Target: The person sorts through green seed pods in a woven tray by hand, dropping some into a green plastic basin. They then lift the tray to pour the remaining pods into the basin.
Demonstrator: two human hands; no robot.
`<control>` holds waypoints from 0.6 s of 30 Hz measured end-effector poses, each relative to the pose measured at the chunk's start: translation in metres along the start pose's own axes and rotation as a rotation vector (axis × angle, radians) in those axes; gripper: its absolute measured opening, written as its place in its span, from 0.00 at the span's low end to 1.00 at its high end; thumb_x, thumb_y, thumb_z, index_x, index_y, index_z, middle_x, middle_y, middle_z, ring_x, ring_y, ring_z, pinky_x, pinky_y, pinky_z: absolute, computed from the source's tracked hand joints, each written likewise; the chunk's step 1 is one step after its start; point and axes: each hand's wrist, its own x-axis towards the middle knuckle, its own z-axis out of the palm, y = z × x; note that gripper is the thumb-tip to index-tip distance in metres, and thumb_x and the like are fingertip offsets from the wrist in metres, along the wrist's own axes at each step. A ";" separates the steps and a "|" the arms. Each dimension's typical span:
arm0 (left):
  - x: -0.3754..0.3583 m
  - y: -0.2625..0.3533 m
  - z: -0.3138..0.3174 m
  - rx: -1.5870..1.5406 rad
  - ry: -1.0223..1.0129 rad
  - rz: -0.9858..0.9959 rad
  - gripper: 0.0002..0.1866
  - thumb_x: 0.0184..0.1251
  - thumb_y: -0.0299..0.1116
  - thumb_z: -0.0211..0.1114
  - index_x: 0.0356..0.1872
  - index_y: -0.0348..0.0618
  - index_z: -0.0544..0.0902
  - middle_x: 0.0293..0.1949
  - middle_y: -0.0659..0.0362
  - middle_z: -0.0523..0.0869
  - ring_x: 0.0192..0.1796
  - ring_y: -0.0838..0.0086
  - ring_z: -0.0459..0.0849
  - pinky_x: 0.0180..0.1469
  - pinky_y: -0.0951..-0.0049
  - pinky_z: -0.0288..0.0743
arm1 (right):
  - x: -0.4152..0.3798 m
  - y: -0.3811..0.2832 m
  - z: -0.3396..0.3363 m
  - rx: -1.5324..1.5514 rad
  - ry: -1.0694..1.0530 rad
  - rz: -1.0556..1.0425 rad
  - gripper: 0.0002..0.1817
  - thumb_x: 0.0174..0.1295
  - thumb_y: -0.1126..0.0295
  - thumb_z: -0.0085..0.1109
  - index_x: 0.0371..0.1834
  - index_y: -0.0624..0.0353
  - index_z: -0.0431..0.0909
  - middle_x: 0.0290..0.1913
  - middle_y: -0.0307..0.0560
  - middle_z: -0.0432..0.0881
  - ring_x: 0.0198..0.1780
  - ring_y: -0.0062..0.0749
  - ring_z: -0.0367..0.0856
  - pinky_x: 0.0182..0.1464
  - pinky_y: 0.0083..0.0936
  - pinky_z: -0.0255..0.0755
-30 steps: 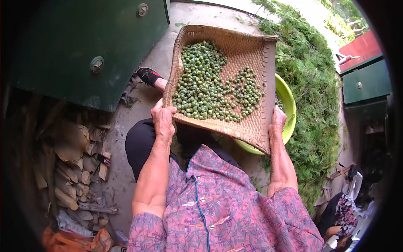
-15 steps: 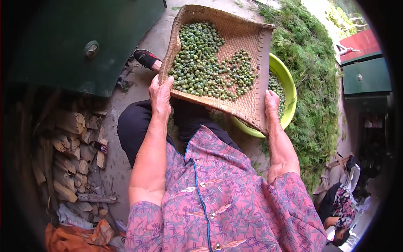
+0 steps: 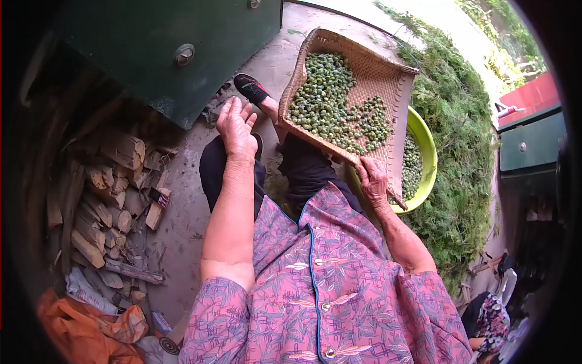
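The person's 2 hands are apart: the left hand (image 3: pixel 237 127) hangs loosely spread beside the woven basket (image 3: pixel 371 82), the right hand (image 3: pixel 373 182) clamps its near edge. Green fruits (image 3: pixel 320 97) fill it partly; a lime-green basin (image 3: pixel 431 164) sits beneath, near leafy branches (image 3: pixel 458 133).

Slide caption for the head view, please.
Right hand grips a woven tray of green, berry-like fruits, partly hiding a yellow-green basin; left hand empty.

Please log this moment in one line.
left hand: open, empty; right hand: holding woven tray by edge; green fruits: in tray; basin: part-hidden by tray
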 end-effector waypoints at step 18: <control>0.008 0.024 -0.022 -0.191 0.129 -0.050 0.15 0.67 0.36 0.59 0.49 0.38 0.76 0.40 0.58 0.82 0.40 0.74 0.81 0.44 0.73 0.74 | 0.012 0.000 0.014 -0.380 -0.134 -0.004 0.15 0.52 0.75 0.54 0.44 0.50 0.75 0.39 0.47 0.79 0.43 0.46 0.78 0.42 0.39 0.72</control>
